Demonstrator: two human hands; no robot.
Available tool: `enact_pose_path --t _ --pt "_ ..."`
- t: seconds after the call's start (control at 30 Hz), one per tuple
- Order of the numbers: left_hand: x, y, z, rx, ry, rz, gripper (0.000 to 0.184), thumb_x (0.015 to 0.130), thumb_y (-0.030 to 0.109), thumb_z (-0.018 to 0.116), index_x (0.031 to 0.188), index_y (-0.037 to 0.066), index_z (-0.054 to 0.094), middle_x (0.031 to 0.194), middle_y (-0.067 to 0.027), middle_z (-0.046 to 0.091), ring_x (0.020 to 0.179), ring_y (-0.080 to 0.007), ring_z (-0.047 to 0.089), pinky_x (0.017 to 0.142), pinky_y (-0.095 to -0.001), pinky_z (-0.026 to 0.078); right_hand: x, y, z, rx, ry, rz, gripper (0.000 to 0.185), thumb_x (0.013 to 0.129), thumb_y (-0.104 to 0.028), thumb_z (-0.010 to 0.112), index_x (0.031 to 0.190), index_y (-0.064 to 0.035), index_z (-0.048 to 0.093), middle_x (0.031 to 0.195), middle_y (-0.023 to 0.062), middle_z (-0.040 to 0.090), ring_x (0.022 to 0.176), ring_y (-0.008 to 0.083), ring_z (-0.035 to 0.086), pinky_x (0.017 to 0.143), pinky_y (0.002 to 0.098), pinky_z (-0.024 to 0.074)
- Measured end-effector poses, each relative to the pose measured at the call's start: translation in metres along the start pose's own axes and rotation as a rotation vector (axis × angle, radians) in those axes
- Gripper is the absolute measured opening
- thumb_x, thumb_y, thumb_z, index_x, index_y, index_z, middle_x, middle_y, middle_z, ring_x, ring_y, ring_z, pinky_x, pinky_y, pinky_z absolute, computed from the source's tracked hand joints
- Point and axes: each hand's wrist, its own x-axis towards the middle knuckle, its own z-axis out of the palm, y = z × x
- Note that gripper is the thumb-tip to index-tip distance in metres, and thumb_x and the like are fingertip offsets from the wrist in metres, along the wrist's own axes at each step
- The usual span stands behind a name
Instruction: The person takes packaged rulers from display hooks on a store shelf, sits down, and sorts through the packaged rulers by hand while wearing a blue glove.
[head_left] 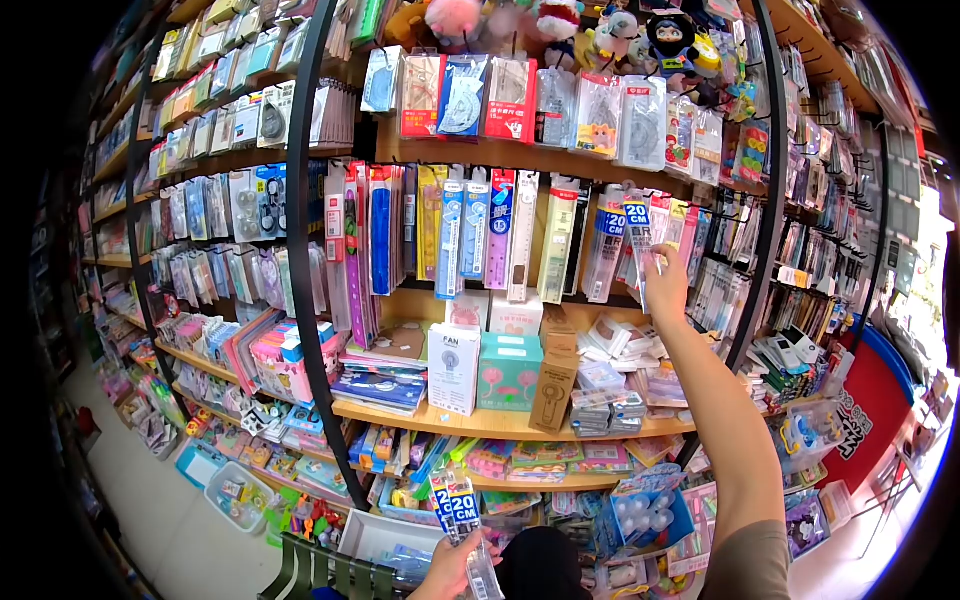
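Note:
My right hand (667, 285) is raised to the middle rack, its fingers closed on a packaged ruler (637, 220) with a blue "20 CM" header. That ruler is at the row of hanging packs; whether it is still on its hook I cannot tell. Just left of it hangs another packaged 20 cm ruler (604, 255). Low in front of me, my left hand (453, 568) grips a couple of packaged rulers (462, 508) with the same blue and yellow headers, held tilted upright. Slim ruler packs (450, 240) in blue, purple and yellow hang further left.
Below the hooks, a wooden shelf (480, 424) bears a white fan box (453, 368), a green box (509, 372) and a brown box (555, 375). Black uprights (312, 250) flank the bay. A blue box with clear balls (643, 512) and a plastic tub (238, 498) stand lower.

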Motion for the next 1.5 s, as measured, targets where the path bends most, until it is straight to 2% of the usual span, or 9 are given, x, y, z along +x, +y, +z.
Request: enact_pose_path --t 0.5,0.8,0.87,0.9,0.93,0.97,1.07,1.13,1.5 --pt "0.003 0.000 0.002 0.004 -0.006 -0.005 0.022 0.084 0.017 0.056 0.098 0.000 0.053 0.075 -0.0121 0.058 0.071 -0.0246 0.061 0.067 -0.0435 0.053 0.014 0.025 0.021 -0.120 -0.140 -0.044 0.036 0.075 -0.013 0.057 0.110 -0.0052 0.054 0.099 0.0206 0.058 0.095 0.0332 0.055 0.084 0.0366 0.0416" --pt "0.006 0.002 -0.003 -0.038 0.029 0.005 0.018 0.082 0.014 0.057 0.094 0.001 0.052 0.077 -0.0135 0.059 0.069 -0.0272 0.061 0.066 -0.0446 0.053 -0.019 0.016 0.037 -0.344 -0.285 -0.113 0.051 0.070 -0.028 0.064 0.112 -0.0019 0.050 0.113 0.0292 0.040 0.107 0.0374 0.043 0.088 0.0380 0.0391" --pt "0.006 0.002 -0.001 -0.046 0.046 0.028 0.016 0.082 0.012 0.058 0.092 0.001 0.052 0.077 -0.0143 0.059 0.068 -0.0280 0.061 0.065 -0.0447 0.053 -0.060 0.021 0.045 -0.210 -0.319 -0.306 0.041 0.075 -0.026 0.061 0.105 -0.0012 0.051 0.102 0.0212 0.051 0.099 0.0315 0.048 0.083 0.0380 0.0405" --pt "0.004 0.004 0.002 -0.056 0.040 0.036 0.016 0.082 0.012 0.058 0.091 0.001 0.052 0.077 -0.0145 0.059 0.067 -0.0281 0.061 0.064 -0.0446 0.053 -0.090 0.029 0.050 -0.037 -0.395 -0.416 0.035 0.076 -0.026 0.060 0.099 -0.0012 0.052 0.094 0.0169 0.054 0.089 0.0280 0.052 0.075 0.0369 0.0431" --pt "0.001 0.007 0.005 -0.065 0.034 0.042 0.015 0.082 0.011 0.058 0.091 0.001 0.051 0.077 -0.0147 0.059 0.067 -0.0282 0.061 0.063 -0.0444 0.053 -0.125 -0.013 0.029 0.050 -0.769 -0.055 0.034 0.075 -0.024 0.062 0.099 -0.0017 0.053 0.085 0.0125 0.056 0.077 0.0247 0.054 0.068 0.0348 0.0448" --pt "0.000 0.009 0.007 -0.075 0.028 0.050 0.014 0.082 0.011 0.058 0.090 0.001 0.051 0.078 -0.0149 0.059 0.066 -0.0283 0.061 0.062 -0.0443 0.052 -0.164 -0.016 0.026 0.023 -0.907 -0.105 0.034 0.074 -0.026 0.063 0.098 -0.0028 0.054 0.079 0.0105 0.057 0.070 0.0225 0.055 0.063 0.0340 0.0452" --pt "0.010 0.002 -0.004 -0.119 0.023 0.082 0.013 0.081 0.010 0.058 0.090 0.003 0.052 0.078 -0.0124 0.059 0.067 -0.0264 0.061 0.060 -0.0429 0.052 -0.288 -0.014 0.005 0.033 -1.312 -0.297 0.044 0.072 -0.034 0.067 0.090 0.0012 0.047 0.081 0.0139 0.057 0.073 0.0229 0.055 0.065 0.0340 0.0454" --pt "0.009 0.000 -0.002 -0.121 0.058 0.154 0.012 0.081 0.009 0.058 0.090 0.004 0.052 0.078 -0.0101 0.059 0.067 -0.0242 0.060 0.060 -0.0404 0.052 -0.353 -0.008 -0.009 0.238 -1.628 -0.024 0.055 0.070 -0.038 0.069 0.098 -0.0002 0.040 0.079 0.0123 0.053 0.068 0.0205 0.053 0.062 0.0329 0.0450" --pt "0.004 0.006 0.001 -0.101 0.031 0.142 0.024 0.088 0.033 0.048 0.089 0.009 0.048 0.078 -0.0060 0.052 0.068 -0.0202 0.054 0.065 -0.0407 0.050 -0.350 -0.004 -0.019 0.301 -1.151 0.148 0.022 0.080 -0.022 0.057 0.081 -0.0002 0.052 0.070 0.0141 0.058 0.064 0.0252 0.057 0.059 0.0345 0.0440"
